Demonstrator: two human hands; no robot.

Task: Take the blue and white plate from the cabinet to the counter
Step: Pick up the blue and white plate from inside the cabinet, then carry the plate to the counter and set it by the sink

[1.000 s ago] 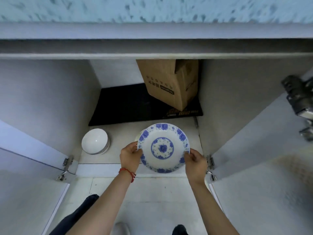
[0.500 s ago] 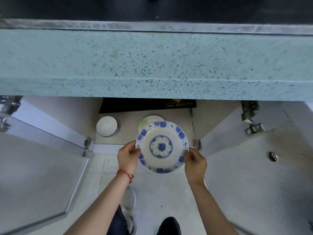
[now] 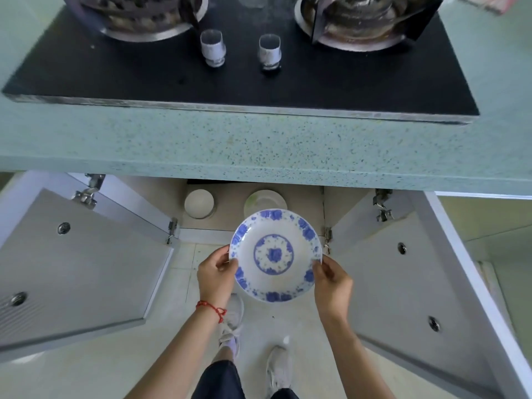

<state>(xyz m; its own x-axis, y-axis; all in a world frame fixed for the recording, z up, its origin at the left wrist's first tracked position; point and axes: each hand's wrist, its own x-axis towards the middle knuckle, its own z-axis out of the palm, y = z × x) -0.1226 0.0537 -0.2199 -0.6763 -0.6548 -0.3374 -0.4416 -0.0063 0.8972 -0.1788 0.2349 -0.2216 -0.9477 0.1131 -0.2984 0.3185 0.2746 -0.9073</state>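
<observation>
The blue and white plate [image 3: 275,254] is held level in the air, out in front of the open cabinet [image 3: 253,197] and below the edge of the speckled green counter [image 3: 259,151]. My left hand [image 3: 216,273] grips its left rim. On the opposite rim sits my right hand [image 3: 331,279], fingers closed on the edge. The plate is round, white, with blue flowers around the rim and a blue medallion in the middle.
A black gas hob [image 3: 244,67] with two burners and two knobs fills the counter top. Both cabinet doors [image 3: 80,263] [image 3: 403,272] stand wide open to either side. Inside the cabinet remain a white bowl [image 3: 199,203] and a pale plate [image 3: 264,200].
The plate has come out of the cabinet and risen toward me, held in both hands. My view has lifted from the cabinet interior to the counter and hob.
</observation>
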